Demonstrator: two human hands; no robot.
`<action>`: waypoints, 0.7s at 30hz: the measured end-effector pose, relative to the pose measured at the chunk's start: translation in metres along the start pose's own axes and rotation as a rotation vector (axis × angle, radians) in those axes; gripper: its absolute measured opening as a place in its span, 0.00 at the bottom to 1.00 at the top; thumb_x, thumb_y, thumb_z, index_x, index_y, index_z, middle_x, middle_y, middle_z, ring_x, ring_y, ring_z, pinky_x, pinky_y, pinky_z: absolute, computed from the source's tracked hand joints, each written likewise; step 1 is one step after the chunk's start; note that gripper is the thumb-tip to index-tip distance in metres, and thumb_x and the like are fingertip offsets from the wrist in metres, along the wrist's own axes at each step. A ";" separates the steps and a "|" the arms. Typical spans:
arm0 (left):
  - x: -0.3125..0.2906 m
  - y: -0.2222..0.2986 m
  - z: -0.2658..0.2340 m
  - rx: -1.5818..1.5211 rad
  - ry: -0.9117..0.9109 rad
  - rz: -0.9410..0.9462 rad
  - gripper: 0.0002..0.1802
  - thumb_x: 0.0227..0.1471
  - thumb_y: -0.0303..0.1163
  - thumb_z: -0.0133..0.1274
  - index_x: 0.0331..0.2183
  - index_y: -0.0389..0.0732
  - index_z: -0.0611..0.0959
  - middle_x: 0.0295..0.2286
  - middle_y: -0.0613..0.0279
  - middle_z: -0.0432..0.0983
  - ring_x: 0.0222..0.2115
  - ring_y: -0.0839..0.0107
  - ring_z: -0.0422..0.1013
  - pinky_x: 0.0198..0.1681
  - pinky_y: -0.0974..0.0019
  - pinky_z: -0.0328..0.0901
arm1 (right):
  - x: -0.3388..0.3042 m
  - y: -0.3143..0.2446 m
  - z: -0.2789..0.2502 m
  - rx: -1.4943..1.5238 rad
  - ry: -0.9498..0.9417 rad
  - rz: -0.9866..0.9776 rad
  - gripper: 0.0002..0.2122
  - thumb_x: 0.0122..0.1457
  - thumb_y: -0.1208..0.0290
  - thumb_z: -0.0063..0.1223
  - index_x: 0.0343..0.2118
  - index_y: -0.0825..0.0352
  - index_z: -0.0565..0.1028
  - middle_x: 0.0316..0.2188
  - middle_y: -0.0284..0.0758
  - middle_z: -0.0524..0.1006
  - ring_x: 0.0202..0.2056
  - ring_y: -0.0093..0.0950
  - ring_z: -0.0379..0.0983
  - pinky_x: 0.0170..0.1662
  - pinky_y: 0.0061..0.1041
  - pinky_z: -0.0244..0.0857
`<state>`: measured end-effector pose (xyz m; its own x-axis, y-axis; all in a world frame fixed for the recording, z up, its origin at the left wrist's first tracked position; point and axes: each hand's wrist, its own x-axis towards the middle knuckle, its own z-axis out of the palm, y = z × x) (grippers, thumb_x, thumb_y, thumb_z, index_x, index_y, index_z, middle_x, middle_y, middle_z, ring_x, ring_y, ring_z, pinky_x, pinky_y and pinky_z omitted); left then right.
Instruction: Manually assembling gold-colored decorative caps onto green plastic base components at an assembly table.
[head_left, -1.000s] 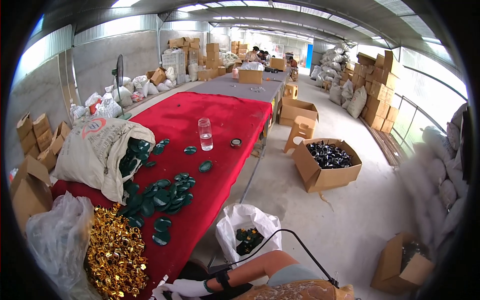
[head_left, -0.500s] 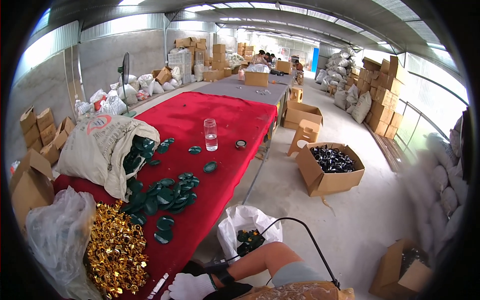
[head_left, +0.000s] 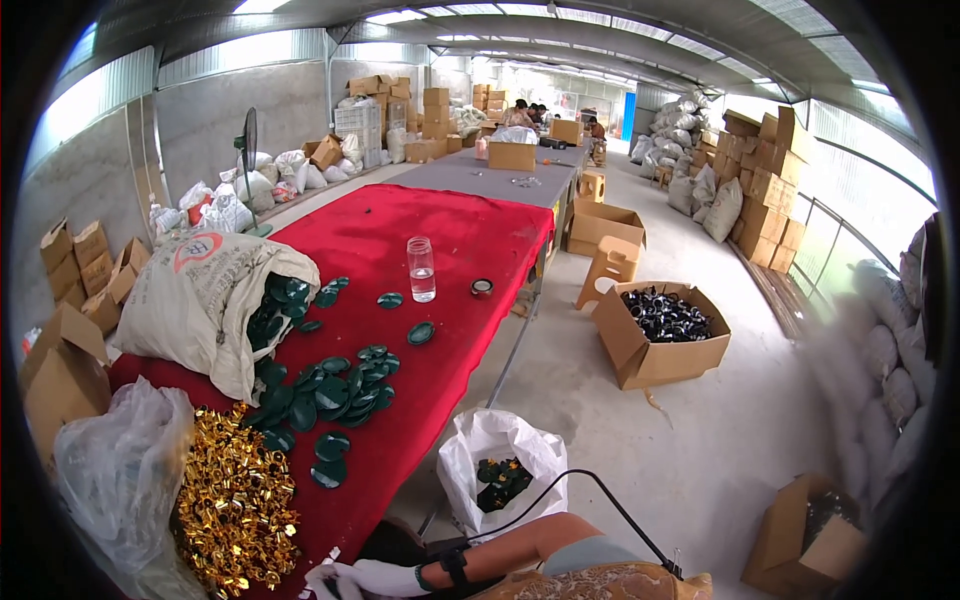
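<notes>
White-gloved hand [head_left: 345,578] has slid left along the red table's [head_left: 400,230] edge toward the gold caps [head_left: 235,505]; grip not discernible, other hand unseen.

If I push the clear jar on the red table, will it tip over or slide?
The jar stands upright and narrow, so it may tip. It looks nearly empty, probably light. The red cloth could grip its base rather than let it slide.
</notes>
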<state>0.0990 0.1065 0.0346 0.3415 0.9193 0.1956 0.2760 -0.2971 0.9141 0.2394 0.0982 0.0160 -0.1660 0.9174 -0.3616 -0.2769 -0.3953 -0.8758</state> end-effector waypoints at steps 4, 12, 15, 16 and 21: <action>0.005 0.016 -0.024 -1.040 -0.120 -0.696 0.18 0.69 0.41 0.45 0.53 0.41 0.77 0.40 0.58 0.78 0.33 0.67 0.75 0.31 0.70 0.71 | -0.001 -0.019 -0.010 -0.827 0.150 -0.886 0.17 0.65 0.53 0.53 0.24 0.59 0.78 0.21 0.32 0.78 0.21 0.33 0.77 0.24 0.38 0.70; -0.008 0.021 -0.015 -1.172 -0.220 -1.037 0.21 0.64 0.56 0.48 0.39 0.48 0.79 0.23 0.65 0.76 0.19 0.70 0.73 0.17 0.67 0.69 | 0.005 -0.006 -0.019 -1.332 -0.055 -1.280 0.16 0.59 0.51 0.56 0.18 0.51 0.72 0.16 0.28 0.72 0.16 0.31 0.69 0.18 0.34 0.56; -0.019 -0.020 -0.010 -1.040 -0.056 -0.850 0.21 0.65 0.55 0.48 0.40 0.47 0.79 0.25 0.62 0.76 0.24 0.66 0.74 0.24 0.64 0.71 | 0.010 0.012 -0.014 -1.279 0.047 -1.131 0.14 0.64 0.57 0.52 0.21 0.51 0.74 0.17 0.29 0.74 0.17 0.35 0.70 0.19 0.34 0.58; -0.019 -0.026 -0.007 -0.937 -0.022 -0.674 0.20 0.66 0.52 0.48 0.40 0.45 0.79 0.28 0.59 0.77 0.29 0.63 0.76 0.31 0.61 0.73 | 0.016 0.023 -0.012 -1.217 0.143 -1.033 0.13 0.66 0.60 0.49 0.23 0.52 0.75 0.19 0.31 0.76 0.18 0.38 0.71 0.19 0.34 0.58; -0.004 0.017 0.006 0.068 0.096 0.027 0.19 0.67 0.37 0.52 0.49 0.31 0.76 0.46 0.45 0.74 0.51 0.54 0.69 0.57 0.55 0.63 | 0.011 0.034 0.014 0.206 0.047 0.001 0.16 0.74 0.60 0.39 0.35 0.58 0.79 0.20 0.29 0.75 0.23 0.28 0.74 0.22 0.37 0.65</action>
<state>0.1078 0.0959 0.0473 0.2630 0.9302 0.2561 0.3293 -0.3361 0.8824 0.2154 0.0940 -0.0131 -0.1238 0.9161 -0.3813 -0.4655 -0.3930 -0.7930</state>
